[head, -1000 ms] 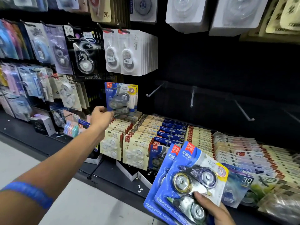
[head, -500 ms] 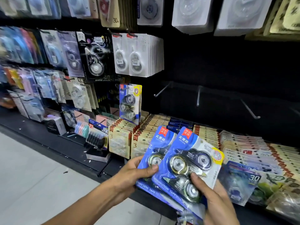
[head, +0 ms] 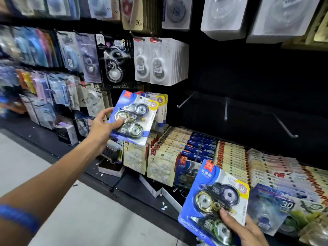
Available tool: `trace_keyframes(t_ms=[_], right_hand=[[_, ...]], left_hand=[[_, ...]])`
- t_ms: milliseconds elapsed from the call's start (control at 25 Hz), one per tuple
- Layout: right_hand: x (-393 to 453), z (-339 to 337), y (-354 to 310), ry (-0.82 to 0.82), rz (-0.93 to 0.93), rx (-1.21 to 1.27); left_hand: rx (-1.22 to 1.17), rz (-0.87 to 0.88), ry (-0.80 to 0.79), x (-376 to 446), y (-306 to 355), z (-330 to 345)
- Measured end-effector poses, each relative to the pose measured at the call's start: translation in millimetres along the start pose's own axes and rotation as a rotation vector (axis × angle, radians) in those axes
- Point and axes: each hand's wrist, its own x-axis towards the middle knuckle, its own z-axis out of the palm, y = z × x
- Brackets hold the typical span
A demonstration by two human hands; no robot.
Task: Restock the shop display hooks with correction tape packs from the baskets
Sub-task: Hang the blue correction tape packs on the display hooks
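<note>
My left hand (head: 103,126) is stretched toward the display wall, shut on a blue correction tape pack (head: 134,118) with two round dispensers. It holds the pack tilted, just in front of an identical pack hanging on a hook (head: 162,103). Low at the right, my right hand (head: 243,229) grips another blue correction tape pack (head: 214,201) by its lower edge. Whether more packs lie behind that one is hidden.
Three bare metal hooks (head: 186,101) (head: 226,110) (head: 285,127) stick out of the black back panel to the right. White tape packs (head: 159,61) hang above. Rows of carded packs (head: 229,157) fill the shelf below. Grey floor (head: 71,210) lies at lower left.
My left hand took one blue pack from the stack in my right hand and carried it up and left to the hook with the hanging pack. The right hand dropped lower.
</note>
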Motion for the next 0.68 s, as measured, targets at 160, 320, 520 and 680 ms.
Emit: trace_keyframes(t_ms=[160, 320, 520, 680], right_hand=[[1.2, -3.1, 3.7, 0.009, 0.041, 0.034], [0.0, -5.3, 4.9, -0.025, 0.045, 0.12], [-5.0, -4.3, -1.0, -0.023, 0.063, 0.102], [0.3, -6.6, 3.1, 0.021, 0.053, 0.079]], left_hand=[[0.037, -0.006, 0.033, 14.7, -1.7, -1.1], [0.036, -0.046, 0.063, 18.4, -6.0, -0.7], [0.066, -0.134, 0.113, 29.4, -9.9, 15.2], [0.111, -0.18, 0.125, 37.8, -17.4, 29.7]])
